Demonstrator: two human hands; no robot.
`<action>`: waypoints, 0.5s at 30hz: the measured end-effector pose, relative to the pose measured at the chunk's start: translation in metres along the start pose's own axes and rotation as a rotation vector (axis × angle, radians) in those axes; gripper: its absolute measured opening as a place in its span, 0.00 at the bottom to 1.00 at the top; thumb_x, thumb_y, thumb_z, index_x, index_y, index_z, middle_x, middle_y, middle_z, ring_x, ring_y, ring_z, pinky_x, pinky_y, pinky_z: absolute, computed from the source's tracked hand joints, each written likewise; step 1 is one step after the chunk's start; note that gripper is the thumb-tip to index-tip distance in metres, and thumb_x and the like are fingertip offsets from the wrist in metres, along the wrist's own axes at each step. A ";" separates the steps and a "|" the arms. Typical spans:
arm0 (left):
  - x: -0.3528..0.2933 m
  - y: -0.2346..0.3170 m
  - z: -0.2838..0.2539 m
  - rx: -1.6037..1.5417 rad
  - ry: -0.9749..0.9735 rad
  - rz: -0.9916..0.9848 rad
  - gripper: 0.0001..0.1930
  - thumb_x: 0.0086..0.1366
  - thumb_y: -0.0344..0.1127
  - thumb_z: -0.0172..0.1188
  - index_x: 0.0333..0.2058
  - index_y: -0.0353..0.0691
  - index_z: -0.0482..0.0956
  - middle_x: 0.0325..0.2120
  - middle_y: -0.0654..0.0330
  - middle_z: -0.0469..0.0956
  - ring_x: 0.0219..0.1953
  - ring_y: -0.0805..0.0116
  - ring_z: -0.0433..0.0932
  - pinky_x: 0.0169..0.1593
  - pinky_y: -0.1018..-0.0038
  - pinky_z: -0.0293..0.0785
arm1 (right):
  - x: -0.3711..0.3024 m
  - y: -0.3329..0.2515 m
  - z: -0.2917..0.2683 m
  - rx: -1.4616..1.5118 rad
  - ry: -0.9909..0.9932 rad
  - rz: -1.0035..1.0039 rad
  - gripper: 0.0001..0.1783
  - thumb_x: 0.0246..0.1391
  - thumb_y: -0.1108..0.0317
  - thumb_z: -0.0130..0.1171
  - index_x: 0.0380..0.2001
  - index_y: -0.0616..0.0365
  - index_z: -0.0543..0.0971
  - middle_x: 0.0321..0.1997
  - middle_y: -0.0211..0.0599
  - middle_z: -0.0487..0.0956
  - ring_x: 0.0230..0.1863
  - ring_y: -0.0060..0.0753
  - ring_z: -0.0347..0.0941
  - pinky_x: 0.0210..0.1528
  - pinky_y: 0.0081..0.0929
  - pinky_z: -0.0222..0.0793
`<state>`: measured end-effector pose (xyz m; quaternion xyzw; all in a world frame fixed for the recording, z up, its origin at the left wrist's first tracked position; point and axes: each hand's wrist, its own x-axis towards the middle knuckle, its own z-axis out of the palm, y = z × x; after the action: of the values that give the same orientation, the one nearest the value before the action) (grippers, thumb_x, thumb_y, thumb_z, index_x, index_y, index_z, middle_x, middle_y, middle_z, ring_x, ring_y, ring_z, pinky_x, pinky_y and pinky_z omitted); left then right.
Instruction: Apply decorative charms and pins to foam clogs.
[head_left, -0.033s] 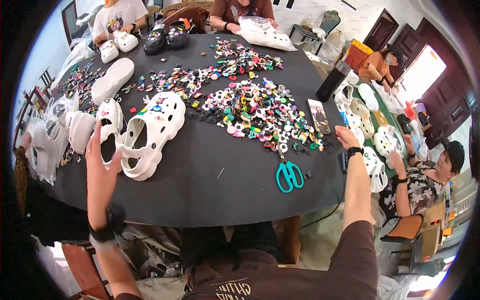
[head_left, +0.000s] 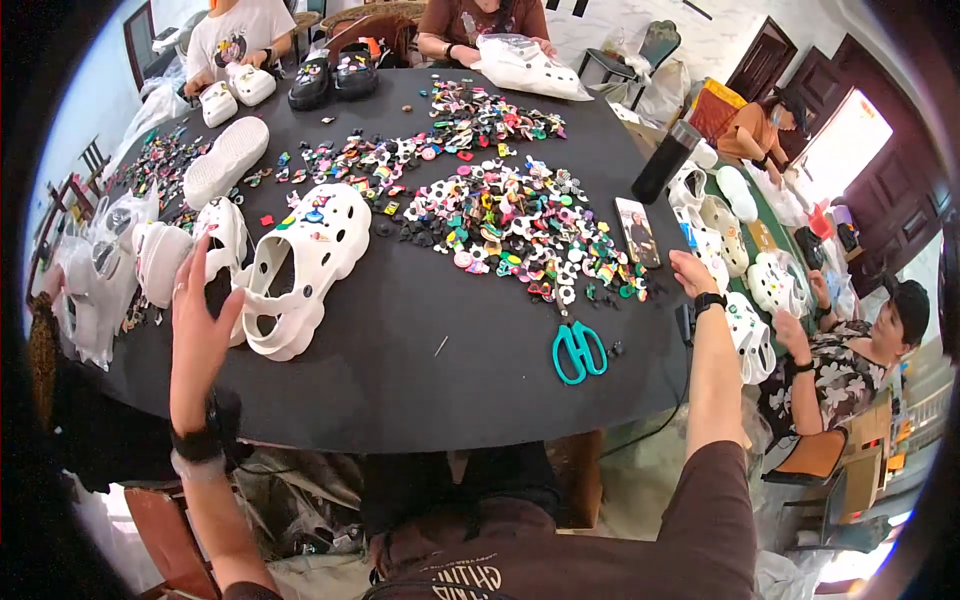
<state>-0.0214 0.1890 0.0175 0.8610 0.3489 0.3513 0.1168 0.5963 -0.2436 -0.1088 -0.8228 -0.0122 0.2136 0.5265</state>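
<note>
Here, left hand (head_left: 200,335) grip spread beside white clog (head_left: 342,232); right hand (head_left: 692,273) grip unclear near phone (head_left: 637,235); charms (head_left: 500,215), scissors (head_left: 580,350) between

From my end I count the wearer's two hands (head_left: 203,325), one phone (head_left: 638,232) and one black bottle (head_left: 665,165) right of centre, one pair of teal scissors (head_left: 570,362) lower down, two black clogs (head_left: 355,72) and one sole-up white clog (head_left: 226,162) upper left.

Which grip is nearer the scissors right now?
Right. The right grip is to the right of the scissors and farther up the table, beside the phone; the left grip is far to their left, by a white clog.
</note>
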 end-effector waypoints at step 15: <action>0.088 -0.037 0.018 0.154 -0.836 -0.519 0.19 0.44 0.45 0.69 0.16 0.33 0.76 0.15 0.56 0.76 0.15 0.62 0.75 0.24 0.71 0.73 | -0.205 -0.020 0.089 -0.615 -0.005 -0.841 0.13 0.52 0.61 0.54 0.35 0.59 0.77 0.36 0.44 0.76 0.40 0.44 0.73 0.43 0.33 0.68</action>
<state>0.0167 0.2770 0.0338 0.8190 0.5000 -0.0917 0.2662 0.3816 -0.2079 -0.0535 -0.8628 -0.4053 -0.0277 0.3009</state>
